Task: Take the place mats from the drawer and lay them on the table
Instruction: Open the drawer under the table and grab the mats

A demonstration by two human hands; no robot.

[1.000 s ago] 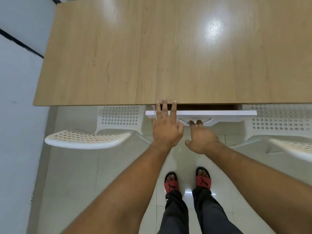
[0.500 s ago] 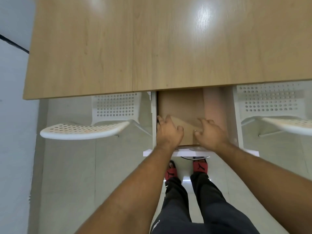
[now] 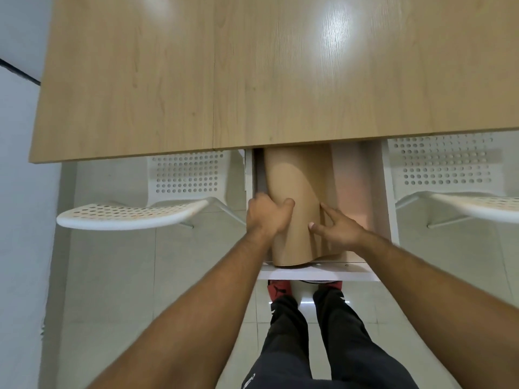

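Note:
A white drawer stands pulled out from under the wooden table. Tan place mats lie in its left half, and their left side is curled up into a bend. My left hand grips that raised left edge, thumb on top. My right hand rests on the mats' right part with the fingers spread, the index finger pointing along the fold. The far ends of the mats are hidden under the table edge.
Two white perforated chairs flank the drawer, one at the left and one at the right. A pale wall runs down the left side. My legs and red sandals stand on the tiled floor below the drawer front.
The drawer went from nearly closed to pulled far out. Both hands moved from its front onto the mats, and the mats' left side has since lifted and curled under my left hand.

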